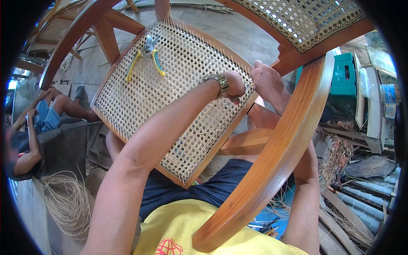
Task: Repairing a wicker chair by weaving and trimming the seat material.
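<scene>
A wooden chair lies tilted across my lap, its seat panel (170, 97) woven from cane in an open mesh, with loose strand ends standing along the far right edge. My left hand (233, 87), below a metal watch (220, 83), rests at the right corner of the weave, fingers curled down and partly hidden. Just beyond it, my right hand (268, 81) is bent round the seat frame's corner with its fingers closed. Whatever either hand pinches is too small or hidden to name. Pruning shears (148, 54) with yellow and teal handles lie on the cane, jaws apart.
The curved wooden armrest (272, 157) crosses over my right forearm. Above right is the caned backrest (304, 21). A coil of cane (68, 204) lies lower left, near another seated person (46, 114). A green crate (343, 80) and scrap wood (340, 216) are at right.
</scene>
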Tool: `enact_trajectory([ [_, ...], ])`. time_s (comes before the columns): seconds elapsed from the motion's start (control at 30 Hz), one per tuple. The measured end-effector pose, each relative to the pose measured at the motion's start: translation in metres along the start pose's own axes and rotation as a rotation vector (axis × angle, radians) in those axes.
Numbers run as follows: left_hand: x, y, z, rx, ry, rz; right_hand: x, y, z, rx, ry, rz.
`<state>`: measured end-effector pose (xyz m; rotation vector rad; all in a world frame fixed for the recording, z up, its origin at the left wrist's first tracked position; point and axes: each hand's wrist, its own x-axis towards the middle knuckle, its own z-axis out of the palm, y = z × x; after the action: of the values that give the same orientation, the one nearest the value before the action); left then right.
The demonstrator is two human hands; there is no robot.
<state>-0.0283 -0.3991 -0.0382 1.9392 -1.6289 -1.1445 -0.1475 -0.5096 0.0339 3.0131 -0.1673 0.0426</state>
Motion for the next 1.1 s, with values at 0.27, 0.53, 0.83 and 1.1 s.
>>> enact_trajectory([
  [0.27,-0.025,0.050,0.041,-0.303,0.406,-0.412,-0.005,0.015,0.022,-0.077,-0.039,-0.114],
  [0.53,-0.008,0.034,0.007,-0.013,-0.026,-0.354,-0.010,0.015,0.030,-0.027,-0.015,-0.191],
  [0.83,0.005,0.043,-0.010,0.347,0.002,-0.428,-0.018,0.008,0.025,-0.012,-0.092,-0.103],
  [1.1,-0.019,0.064,-0.005,0.151,0.266,-0.432,-0.021,0.009,0.008,0.137,-0.170,-0.029],
])
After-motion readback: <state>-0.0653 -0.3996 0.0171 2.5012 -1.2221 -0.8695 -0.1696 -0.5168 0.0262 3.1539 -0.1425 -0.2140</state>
